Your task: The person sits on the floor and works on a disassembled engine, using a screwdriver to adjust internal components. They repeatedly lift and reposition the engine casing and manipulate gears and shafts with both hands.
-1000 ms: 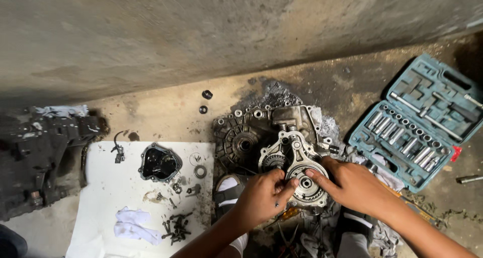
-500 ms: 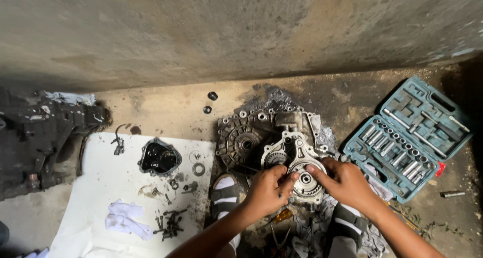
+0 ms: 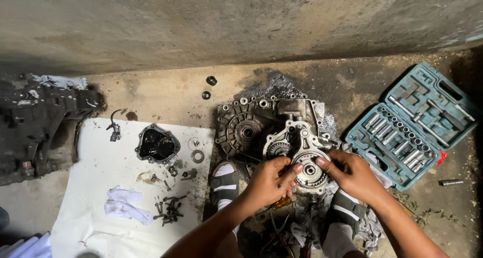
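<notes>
Both hands bare, no gloves or rings: left hand point(image 3: 269, 181), right hand point(image 3: 352, 175). Forearms bare, no sleeves showing. Feet at 6 o'clock in dark grey strap sandals point(image 3: 225, 183) with a pale stripe, over white socks point(image 3: 336, 235).

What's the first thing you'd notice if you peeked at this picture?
The big greasy grey metal gearbox casing on the dirt floor in the middle, with the left hand and right hand gripping its round toothed gear. To the right lies an open teal socket tool case; to the left, a white sheet strewn with small bolts.
</notes>
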